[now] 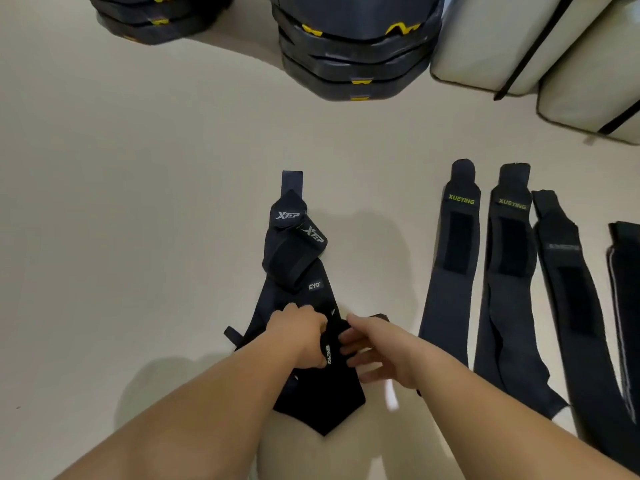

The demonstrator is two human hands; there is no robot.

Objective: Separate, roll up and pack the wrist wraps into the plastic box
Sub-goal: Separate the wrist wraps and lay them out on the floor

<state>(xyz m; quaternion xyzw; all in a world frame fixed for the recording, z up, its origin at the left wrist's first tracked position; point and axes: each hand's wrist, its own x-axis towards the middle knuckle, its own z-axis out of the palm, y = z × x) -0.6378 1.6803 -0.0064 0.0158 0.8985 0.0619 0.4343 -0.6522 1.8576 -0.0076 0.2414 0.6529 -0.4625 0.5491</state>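
Observation:
A tangled pile of dark wrist wraps (294, 258) lies on the beige floor in front of me, with white "XTEP" lettering on its upper part. My left hand (298, 332) and my right hand (372, 351) both grip one black wrap (334, 372) at the near end of the pile, fingers closed on its fabric from either side. To the right, separated wraps lie flat in a row: two with yellow "XUEYING" lettering (450, 271) (507, 278), then a plain dark one (568, 296) and another at the frame edge (627, 292). No plastic box is in view.
Stacks of dark pads with yellow marks stand at the back middle (356, 57) and back left (156, 19). Pale cushions with black straps (512, 46) lean at the back right. Bare beige floor (121, 202) spreads to the left.

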